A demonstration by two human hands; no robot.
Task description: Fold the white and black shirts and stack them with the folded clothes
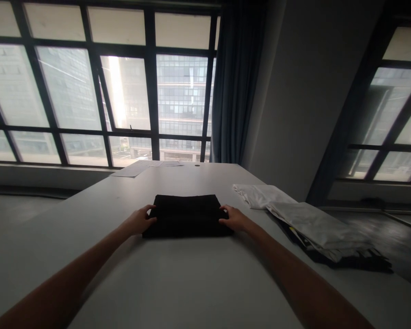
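Observation:
A black folded garment (187, 217) lies as a flat rectangle on the white table (188, 283); its exact kind does not show. At its left edge, my left hand (141, 220) grips the cloth between thumb and fingers. My right hand (235, 218) pinches the opposite edge in the same way. Both arms reach forward from the bottom corners of the view. Parts of the fingertips are lost against the dark fabric.
Along the table's right side lies a pile of folded white and dark clothes (322, 228), with another white cloth (262, 195) just behind it. Paper sheets (133, 170) rest at the far left edge. Beyond stand windows and a blue curtain (231, 91).

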